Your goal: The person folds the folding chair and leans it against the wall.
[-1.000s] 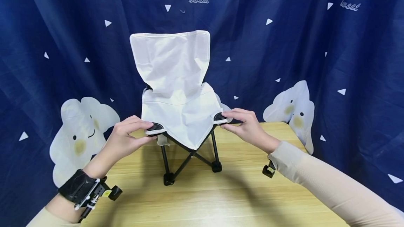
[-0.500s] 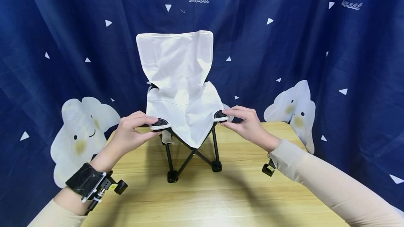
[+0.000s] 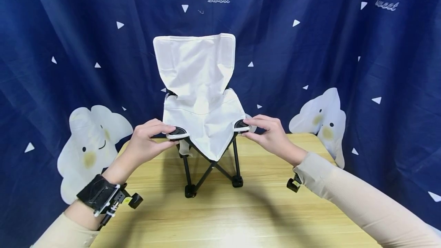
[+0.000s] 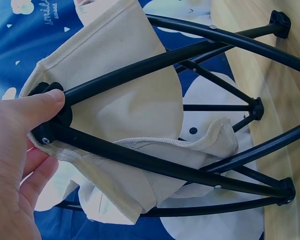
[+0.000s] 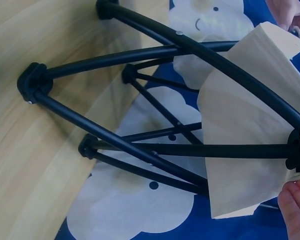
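Note:
A small white folding chair with crossed black legs stands unfolded and upright on the wooden table. My left hand pinches its front left seat corner, fingers on the black patch above and thumb beneath. The front right corner is pinched the same way by my right hand. Under the seat in the left wrist view, the left thumb presses a black plastic joint where two tubes meet. The right wrist view shows the fingers of the right hand at the matching corner, partly cut off by the frame edge.
The wooden table carries the chair's feet. Behind it hangs a dark blue curtain with white triangles and cloud faces, close to the chair back. A loose white fabric flap hangs below the seat on the left.
The chair's left side has shifted to the right and slightly back, with the left hand moving along with it. The right hand keeps its grip nearly in place.

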Demonstrator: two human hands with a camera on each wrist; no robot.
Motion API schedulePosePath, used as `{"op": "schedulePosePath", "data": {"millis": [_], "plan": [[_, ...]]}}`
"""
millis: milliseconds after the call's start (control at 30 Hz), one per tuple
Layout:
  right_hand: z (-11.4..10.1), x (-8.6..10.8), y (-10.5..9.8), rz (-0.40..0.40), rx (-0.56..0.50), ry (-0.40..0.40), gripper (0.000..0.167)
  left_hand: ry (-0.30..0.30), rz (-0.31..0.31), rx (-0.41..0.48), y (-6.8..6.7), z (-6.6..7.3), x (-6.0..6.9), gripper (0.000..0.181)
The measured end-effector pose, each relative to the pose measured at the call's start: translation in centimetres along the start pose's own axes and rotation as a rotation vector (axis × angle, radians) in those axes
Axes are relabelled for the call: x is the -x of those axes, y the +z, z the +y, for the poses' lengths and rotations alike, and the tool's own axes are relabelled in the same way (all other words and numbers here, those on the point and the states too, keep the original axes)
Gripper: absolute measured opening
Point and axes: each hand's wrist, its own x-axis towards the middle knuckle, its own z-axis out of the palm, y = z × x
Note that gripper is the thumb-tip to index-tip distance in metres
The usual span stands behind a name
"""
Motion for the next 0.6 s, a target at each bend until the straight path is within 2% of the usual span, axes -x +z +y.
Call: {"op": "schedulePosePath", "data": {"millis": [133, 333, 600], "plan": [[-0.03, -0.1, -0.02, 0.001, 0.003, -0.002, 0.04, -0.002, -0.002, -0.002, 0.13, -0.14, -0.24, 0.051], [-0.07, -0.17, 0.02, 0.003, 0.007, -0.002, 0.04, -0.037, 0.002, 0.006, 0.27, -0.2, -0.26, 0.047], [-0.13, -0.24, -0.03, 0.0, 0.014, 0.003, 0.039, -0.014, 0.0, -0.002, 0.29, -0.21, -0.46, 0.046]]}}
